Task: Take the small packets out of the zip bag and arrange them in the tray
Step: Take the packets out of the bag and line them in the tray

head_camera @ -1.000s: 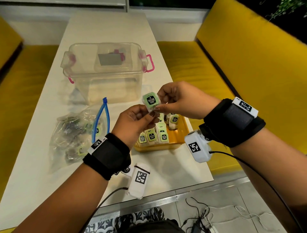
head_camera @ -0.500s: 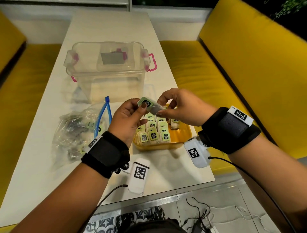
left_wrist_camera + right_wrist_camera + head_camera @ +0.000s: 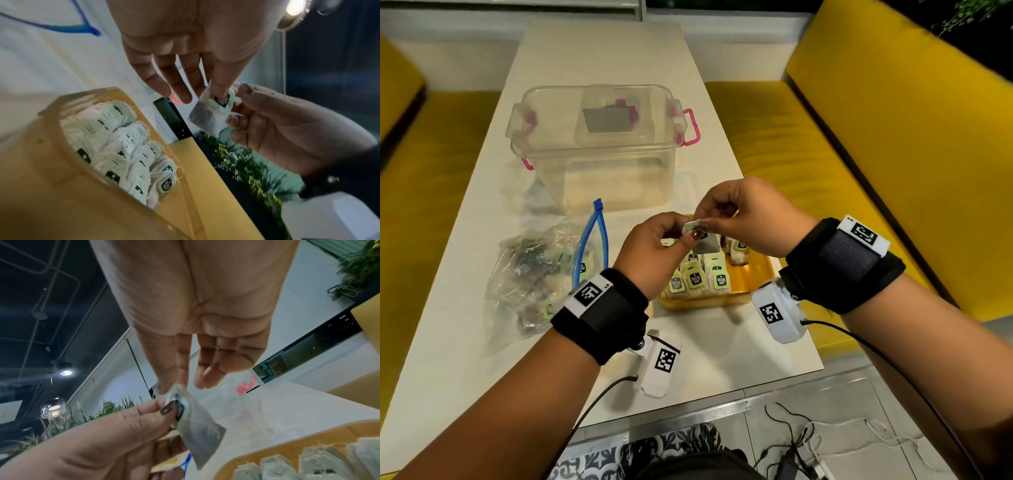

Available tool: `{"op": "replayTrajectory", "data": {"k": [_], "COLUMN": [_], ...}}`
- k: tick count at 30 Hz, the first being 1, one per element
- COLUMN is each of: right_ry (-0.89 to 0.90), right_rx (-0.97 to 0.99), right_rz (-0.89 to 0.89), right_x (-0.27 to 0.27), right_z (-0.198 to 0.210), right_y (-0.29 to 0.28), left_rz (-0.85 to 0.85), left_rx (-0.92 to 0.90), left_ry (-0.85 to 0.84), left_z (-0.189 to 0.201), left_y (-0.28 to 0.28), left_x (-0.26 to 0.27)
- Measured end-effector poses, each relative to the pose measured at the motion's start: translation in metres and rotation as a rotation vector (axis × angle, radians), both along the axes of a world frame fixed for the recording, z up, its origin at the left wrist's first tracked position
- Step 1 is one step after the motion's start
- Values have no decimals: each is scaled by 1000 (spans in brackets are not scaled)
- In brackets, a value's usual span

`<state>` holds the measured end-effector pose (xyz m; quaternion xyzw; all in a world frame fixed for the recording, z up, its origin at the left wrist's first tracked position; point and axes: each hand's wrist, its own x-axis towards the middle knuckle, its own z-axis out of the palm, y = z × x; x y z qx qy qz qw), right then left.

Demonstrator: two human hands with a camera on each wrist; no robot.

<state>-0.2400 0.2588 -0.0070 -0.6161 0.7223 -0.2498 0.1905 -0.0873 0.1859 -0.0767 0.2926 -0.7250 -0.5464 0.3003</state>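
Note:
A small tea-bag packet [image 3: 693, 228] with a green label hangs just above the yellow tray [image 3: 753, 277]. My left hand [image 3: 654, 253] and right hand [image 3: 743, 219] both pinch it at its top. In the left wrist view my left hand [image 3: 205, 91] holds the packet's [image 3: 213, 112] label. The right wrist view shows the packet's [image 3: 197, 423] dark bag hanging below the pinch. Several packets [image 3: 698, 277] stand in rows in the tray. The clear zip bag [image 3: 534, 274] with a blue zipper lies to the left and holds more packets.
A clear plastic box [image 3: 602, 147] with pink latches stands behind the tray and the bag. Yellow benches [image 3: 825, 171] run along both sides of the white table [image 3: 465, 359]. Cables lie on the floor past the table's near edge.
Both hands have come down toward the tray with the packet. The packet has turned from label-up to nearly edge-on.

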Motion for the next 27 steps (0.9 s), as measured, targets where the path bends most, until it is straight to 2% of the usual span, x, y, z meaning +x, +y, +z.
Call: {"op": "replayTrajectory", "data": {"k": [5, 7, 13, 18, 22, 27], "right_ry": [-72, -85, 47, 104, 244, 329], "right_rx": [-1, 10, 26, 41, 211, 493], "right_rz": [-25, -43, -7, -59, -101, -82], "right_x": [-7, -11, -16, -32, -54, -69], "right_z": [-6, -7, -7, -8, -16, -30], "right_y": [3, 4, 3, 1, 1, 0], "left_rz": [8, 9, -7, 206, 327, 282], "left_rx": [32, -6, -51, -127, -97, -24], "left_ry": [-71, -116, -155, -238, -391, -562], "left_z": [-5, -9, -14, -27, -39, -51], "left_y": [1, 0, 2, -7, -17, -19], "left_x": [-4, -5, -11, -3, 11, 19]}}
